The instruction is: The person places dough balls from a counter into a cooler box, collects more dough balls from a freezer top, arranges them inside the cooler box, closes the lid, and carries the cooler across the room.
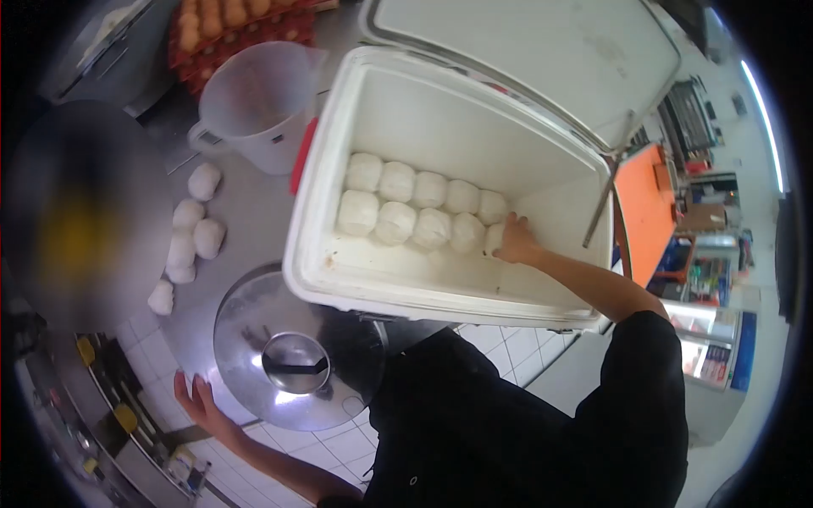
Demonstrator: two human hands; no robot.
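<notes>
Inside a white cooler box (474,313), two rows of round white dough balls (395,222) lie side by side on the floor of the box. My right hand (518,240) reaches in over the near wall, its fingers curled around the dough ball (494,238) at the right end of the nearer row. That ball is partly hidden by the hand. My left hand (203,410) is low on the left with its fingers apart and nothing in it. Beside it, nearer the box, is a round steel lid (246,339) with a recessed handle.
Several loose dough balls (208,237) lie on the grey worktop (246,199) left of the box. Behind them stands a translucent plastic jug (254,97), with egg trays (296,30) further back. The cooler's hinged lid (542,51) stands raised. A blurred dark object (85,212) fills the left.
</notes>
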